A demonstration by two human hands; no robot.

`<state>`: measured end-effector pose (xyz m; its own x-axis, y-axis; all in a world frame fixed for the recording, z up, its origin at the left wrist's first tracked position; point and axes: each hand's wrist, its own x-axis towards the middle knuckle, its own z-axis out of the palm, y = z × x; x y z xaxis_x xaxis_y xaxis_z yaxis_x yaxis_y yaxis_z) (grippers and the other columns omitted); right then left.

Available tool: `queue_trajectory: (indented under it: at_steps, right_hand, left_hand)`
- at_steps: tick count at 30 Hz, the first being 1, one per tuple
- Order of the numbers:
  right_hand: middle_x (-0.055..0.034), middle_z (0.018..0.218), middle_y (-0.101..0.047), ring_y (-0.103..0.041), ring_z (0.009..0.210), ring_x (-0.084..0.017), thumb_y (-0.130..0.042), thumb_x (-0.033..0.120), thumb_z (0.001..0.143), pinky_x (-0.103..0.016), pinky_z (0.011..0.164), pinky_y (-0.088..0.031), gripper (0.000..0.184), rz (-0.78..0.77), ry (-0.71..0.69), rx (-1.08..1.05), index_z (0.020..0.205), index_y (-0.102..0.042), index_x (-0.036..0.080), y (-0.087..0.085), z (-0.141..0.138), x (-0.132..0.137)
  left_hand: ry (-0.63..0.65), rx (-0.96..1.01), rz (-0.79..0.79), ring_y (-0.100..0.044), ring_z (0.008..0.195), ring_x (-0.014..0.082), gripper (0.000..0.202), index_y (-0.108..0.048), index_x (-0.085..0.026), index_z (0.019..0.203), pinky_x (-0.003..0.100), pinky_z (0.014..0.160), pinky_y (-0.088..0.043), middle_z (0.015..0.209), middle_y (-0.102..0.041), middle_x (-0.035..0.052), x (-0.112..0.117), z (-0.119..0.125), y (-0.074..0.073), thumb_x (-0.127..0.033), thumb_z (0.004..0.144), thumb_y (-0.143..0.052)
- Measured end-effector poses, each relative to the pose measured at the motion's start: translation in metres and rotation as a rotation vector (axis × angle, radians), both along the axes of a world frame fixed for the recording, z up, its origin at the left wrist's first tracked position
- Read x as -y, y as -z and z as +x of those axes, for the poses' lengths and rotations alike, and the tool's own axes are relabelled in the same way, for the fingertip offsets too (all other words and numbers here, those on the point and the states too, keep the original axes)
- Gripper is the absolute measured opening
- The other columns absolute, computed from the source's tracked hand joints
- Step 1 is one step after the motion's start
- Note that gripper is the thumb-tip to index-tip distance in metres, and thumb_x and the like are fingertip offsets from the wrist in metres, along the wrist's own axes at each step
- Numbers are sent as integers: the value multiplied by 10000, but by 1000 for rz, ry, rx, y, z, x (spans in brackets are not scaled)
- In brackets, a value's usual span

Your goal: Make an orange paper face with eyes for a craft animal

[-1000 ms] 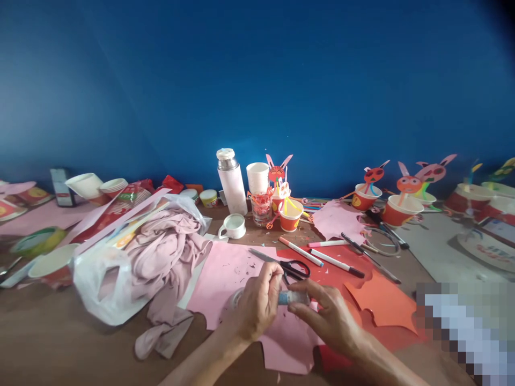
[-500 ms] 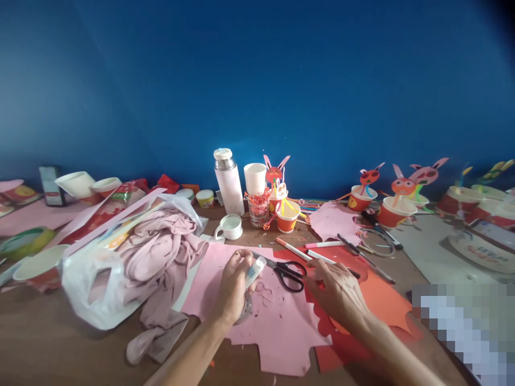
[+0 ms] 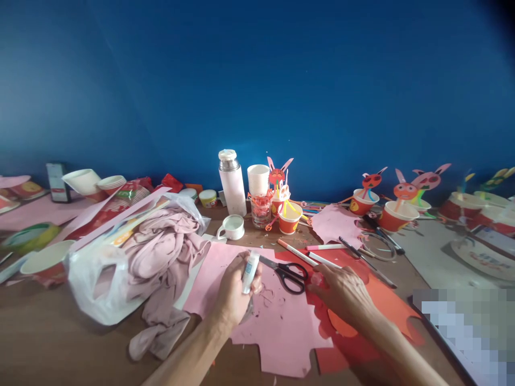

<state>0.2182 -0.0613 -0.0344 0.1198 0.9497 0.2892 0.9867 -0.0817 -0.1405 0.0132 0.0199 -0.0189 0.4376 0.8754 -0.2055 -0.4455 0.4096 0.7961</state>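
My left hand (image 3: 234, 289) is closed around a small white glue stick (image 3: 250, 272) with a blue label, held upright over the pink paper (image 3: 281, 332). Under that hand a greyish rounded thing (image 3: 248, 311) is mostly hidden. My right hand (image 3: 344, 292) hovers over the red paper (image 3: 333, 354), fingers bent around a small see-through piece (image 3: 317, 279) that looks reddish; its kind is unclear. Black-handled scissors (image 3: 292, 276) lie between the hands, blades toward the left. Just beyond my right fingers are an orange-ended marker (image 3: 295, 252) and a pink-ended marker (image 3: 325, 247).
A plastic bag (image 3: 96, 289) with a dusty pink cloth (image 3: 161, 268) fills the left. Behind stand a thermos (image 3: 232, 187), a white mug (image 3: 233, 227) and decorated paper cups (image 3: 289, 220). More cups (image 3: 398, 216) with paper faces stand right, near a grey board (image 3: 430, 257).
My left hand has turned the glue stick more upright, its label facing me. My right hand has drawn slightly right, and the see-through piece now shows at its fingertips. The view has shifted slightly.
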Motion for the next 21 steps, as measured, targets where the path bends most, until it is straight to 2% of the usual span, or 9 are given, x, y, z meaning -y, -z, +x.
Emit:
queue_trajectory:
  at_steps: [2, 4, 8, 12, 16, 18, 21]
  right_hand:
    - [-21, 607, -648, -587, 567, -204, -556, 347, 755, -284, 522, -374, 241, 26, 10, -16, 914, -644, 189, -6, -1, 2]
    - [-8, 562, -616, -575, 545, -185, -507, 393, 798, -279, 524, -386, 283, 43, 0, -84, 925, -638, 177, -12, -7, 5]
    - [11, 582, -597, -547, 528, -142, -451, 403, 839, -239, 502, -399, 281, 3, -92, -547, 874, -632, 192, -18, -33, 12]
    - [9, 621, -563, -503, 556, -134, -507, 476, 798, -235, 507, -391, 333, -1, -198, -834, 886, -618, 174, -10, -55, 14]
    - [31, 578, -484, -440, 530, -116, -580, 449, 752, -225, 483, -369, 282, 27, -96, -989, 689, -536, 177, 1, -60, 11]
    - [30, 582, -483, -458, 547, -124, -599, 439, 738, -232, 499, -388, 282, 67, -53, -1044, 658, -512, 183, 2, -57, 10]
    - [-1, 702, -576, -549, 662, -150, -524, 448, 804, -260, 622, -461, 259, 95, -106, -1168, 790, -560, 192, -4, -48, 12]
  left_hand:
    - [-7, -11, 1, -340, 355, 32, 247, -394, -181, 655, 167, 382, -259, 519, -494, -60, 2, 1, -3, -333, 684, -587]
    - [-16, -28, 5, -339, 358, 34, 239, -392, -181, 645, 166, 381, -261, 508, -482, -62, 5, 4, -5, -318, 681, -584]
    - [-44, -110, 41, -362, 359, 57, 211, -422, -187, 666, 179, 382, -274, 461, -436, -73, 16, 15, -9, -333, 713, -567]
    - [-117, -325, 80, -410, 396, 85, 171, -468, -194, 702, 200, 413, -314, 483, -461, -61, 31, 29, -16, -332, 724, -567]
    - [-129, -407, 89, -537, 568, 128, 100, -509, -187, 711, 214, 512, -385, 622, -562, -15, 42, 44, -24, -249, 702, -587]
    - [-138, -402, 119, -534, 573, 130, 105, -506, -184, 707, 219, 526, -394, 610, -551, -22, 43, 49, -21, -257, 702, -581]
    - [-129, -316, 141, -506, 518, 118, 142, -485, -182, 726, 224, 492, -385, 599, -534, -33, 37, 50, -10, -307, 722, -554]
